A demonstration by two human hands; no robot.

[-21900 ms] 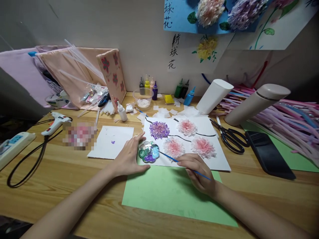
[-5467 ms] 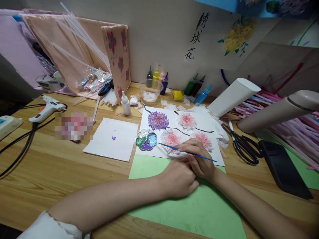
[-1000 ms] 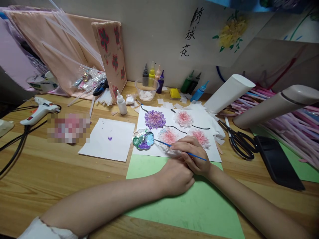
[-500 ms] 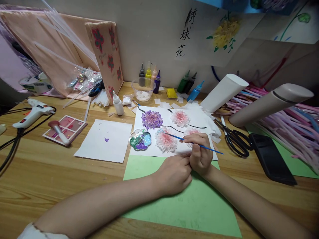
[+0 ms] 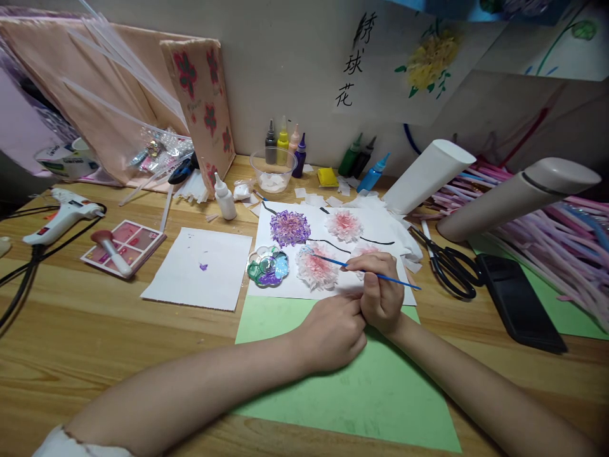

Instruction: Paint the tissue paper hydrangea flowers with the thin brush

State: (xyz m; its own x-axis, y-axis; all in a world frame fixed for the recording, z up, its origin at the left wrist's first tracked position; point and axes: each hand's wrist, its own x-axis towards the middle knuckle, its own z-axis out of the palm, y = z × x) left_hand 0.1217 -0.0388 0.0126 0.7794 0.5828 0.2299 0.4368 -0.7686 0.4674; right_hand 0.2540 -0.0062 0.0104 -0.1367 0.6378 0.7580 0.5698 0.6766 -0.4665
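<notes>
My right hand [image 5: 379,294] pinches a thin blue paintbrush [image 5: 399,282], whose tip rests on the upper edge of a pink paper flower [image 5: 314,269] glued to a white sheet [image 5: 311,236]. My left hand [image 5: 333,331] lies curled on the green paper [image 5: 375,393], knuckles against my right hand, pressing the white sheet's lower edge; nothing shows in it. A flower-shaped paint palette [image 5: 268,266] sits left of the pink flower. A purple flower [image 5: 289,228] and two more pink flowers [image 5: 343,225] are on the same sheet.
A second white sheet [image 5: 197,269] lies left. Glue gun [image 5: 61,216], blush palette [image 5: 122,247], glue bottle [image 5: 224,198], paint bottles [image 5: 284,143], clear bowl [image 5: 273,170] stand behind. Scissors [image 5: 447,266], black phone [image 5: 518,299], a white tube [image 5: 428,178], lamp arm [image 5: 516,198] and pipe cleaners [image 5: 571,241] are right.
Over the last second my right hand slid right and turned, lifting the brush tip from beside the palette onto the pink flower. My left hand stayed put.
</notes>
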